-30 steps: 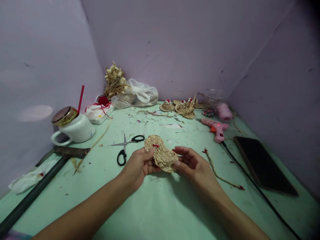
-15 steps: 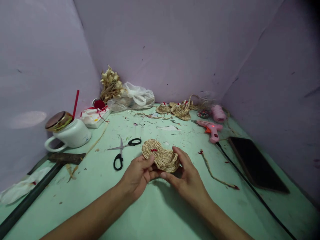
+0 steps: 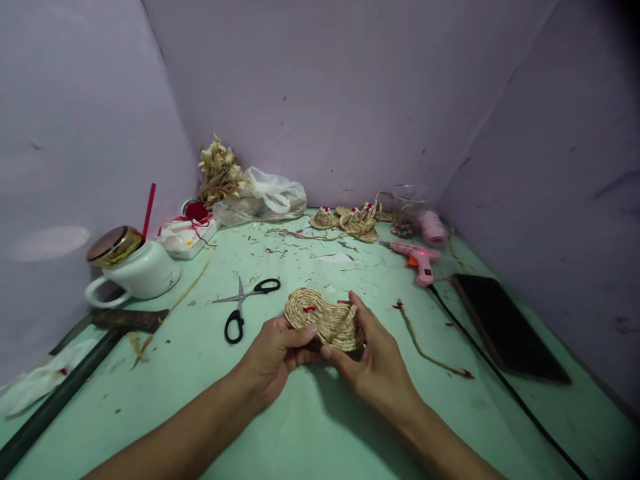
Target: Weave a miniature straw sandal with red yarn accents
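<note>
Both hands hold a coiled straw-rope piece [image 3: 320, 315], rounded at the left and curving to a second lobe at the right, with a small red mark on its left coil. My left hand [image 3: 280, 350] grips its lower left edge, thumb on top and fingers underneath. My right hand [image 3: 373, 353] closes on the right end, with the thumb at the lower edge and a fingertip at the upper edge. Open scissors [image 3: 241, 300] with black handles lie left of the piece. A short rope length [image 3: 420, 343] with red ends lies to the right.
A pink glue gun [image 3: 419, 257] with a black cord and a dark phone-like slab [image 3: 505, 327] lie right. Left are a white mug [image 3: 143, 270] and a hammer-like tool [image 3: 100, 360]. Behind stand small straw pieces [image 3: 363, 223], pink thread [image 3: 433, 228] and a plastic bag [image 3: 275, 193].
The straw piece has tipped slightly and sits a little lower, and my left thumb has shifted right along its lower edge. The whole view has moved slightly.
</note>
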The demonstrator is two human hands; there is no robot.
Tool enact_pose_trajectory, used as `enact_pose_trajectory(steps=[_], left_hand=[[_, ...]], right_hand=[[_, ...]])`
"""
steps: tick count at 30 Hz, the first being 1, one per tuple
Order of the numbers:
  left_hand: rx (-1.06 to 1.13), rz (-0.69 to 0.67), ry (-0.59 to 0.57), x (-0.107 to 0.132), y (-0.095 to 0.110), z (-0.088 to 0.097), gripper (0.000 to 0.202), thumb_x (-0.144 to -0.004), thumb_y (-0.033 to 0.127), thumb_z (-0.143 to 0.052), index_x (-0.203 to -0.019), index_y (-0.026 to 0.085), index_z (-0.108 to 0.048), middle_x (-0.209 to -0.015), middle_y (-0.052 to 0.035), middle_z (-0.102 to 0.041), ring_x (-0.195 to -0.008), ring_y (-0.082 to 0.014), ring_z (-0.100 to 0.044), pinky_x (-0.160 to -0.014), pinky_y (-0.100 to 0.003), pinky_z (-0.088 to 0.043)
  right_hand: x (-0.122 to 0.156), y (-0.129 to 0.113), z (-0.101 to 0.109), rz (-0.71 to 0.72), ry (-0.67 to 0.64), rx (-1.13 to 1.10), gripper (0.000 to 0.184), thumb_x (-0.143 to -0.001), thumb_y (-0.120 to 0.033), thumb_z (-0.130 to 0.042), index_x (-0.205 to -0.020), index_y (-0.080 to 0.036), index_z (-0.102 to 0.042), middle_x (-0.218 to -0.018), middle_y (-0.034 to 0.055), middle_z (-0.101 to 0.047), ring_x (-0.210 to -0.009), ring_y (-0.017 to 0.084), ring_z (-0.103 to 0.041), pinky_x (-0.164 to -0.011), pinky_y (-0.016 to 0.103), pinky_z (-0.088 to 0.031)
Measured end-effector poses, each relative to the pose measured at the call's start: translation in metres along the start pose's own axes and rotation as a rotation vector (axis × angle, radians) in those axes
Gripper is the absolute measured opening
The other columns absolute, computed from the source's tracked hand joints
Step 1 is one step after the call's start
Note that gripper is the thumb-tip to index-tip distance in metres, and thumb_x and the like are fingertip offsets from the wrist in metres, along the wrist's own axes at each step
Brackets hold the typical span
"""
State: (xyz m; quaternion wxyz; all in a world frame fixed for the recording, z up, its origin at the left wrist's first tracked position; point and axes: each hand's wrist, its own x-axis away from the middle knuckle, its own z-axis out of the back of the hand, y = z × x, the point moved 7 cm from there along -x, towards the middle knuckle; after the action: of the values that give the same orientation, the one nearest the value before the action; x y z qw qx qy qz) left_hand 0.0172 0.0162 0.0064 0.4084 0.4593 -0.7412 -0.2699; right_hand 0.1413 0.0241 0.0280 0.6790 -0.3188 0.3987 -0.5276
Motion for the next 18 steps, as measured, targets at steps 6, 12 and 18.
enact_pose_trajectory(steps=[6, 12, 18], left_hand=[[-0.015, -0.004, 0.05, 0.001, 0.0, 0.001, 0.025, -0.066, 0.016, -0.063, -0.091, 0.009, -0.063, -0.087, -0.0113, -0.066, -0.076, -0.0191, -0.061, -0.068, -0.028, -0.05], [-0.119, -0.224, 0.298, 0.002, 0.033, 0.027, 0.038, -0.063, 0.02, -0.065, -0.1, 0.014, -0.056, -0.086, -0.0056, -0.064, -0.073, -0.0143, -0.059, -0.067, -0.025, -0.047], [-0.623, 0.01, -0.055, 0.001, 0.029, 0.012, 0.026, -0.061, 0.026, -0.068, -0.08, 0.008, -0.063, -0.066, -0.0056, -0.062, -0.058, -0.0126, -0.055, -0.054, -0.022, -0.041]], right_hand=[[0.0, -0.003, 0.0, 0.066, 0.006, -0.01, 0.077, -0.063, -0.024, -0.062, -0.132, -0.017, -0.028, -0.124, 0.0123, -0.046, -0.116, 0.027, -0.041, -0.096, 0.041, -0.035], [-0.002, -0.004, -0.005, 0.029, -0.185, -0.196, 0.078, -0.059, -0.018, -0.068, -0.129, -0.015, -0.034, -0.122, 0.0126, -0.048, -0.109, 0.025, -0.047, -0.094, 0.038, -0.036], [0.001, -0.011, -0.011, -0.037, -0.482, -0.464, 0.078, -0.052, -0.01, -0.072, -0.124, -0.021, -0.043, -0.122, 0.0085, -0.049, -0.106, 0.022, -0.051, -0.09, 0.034, -0.041]])
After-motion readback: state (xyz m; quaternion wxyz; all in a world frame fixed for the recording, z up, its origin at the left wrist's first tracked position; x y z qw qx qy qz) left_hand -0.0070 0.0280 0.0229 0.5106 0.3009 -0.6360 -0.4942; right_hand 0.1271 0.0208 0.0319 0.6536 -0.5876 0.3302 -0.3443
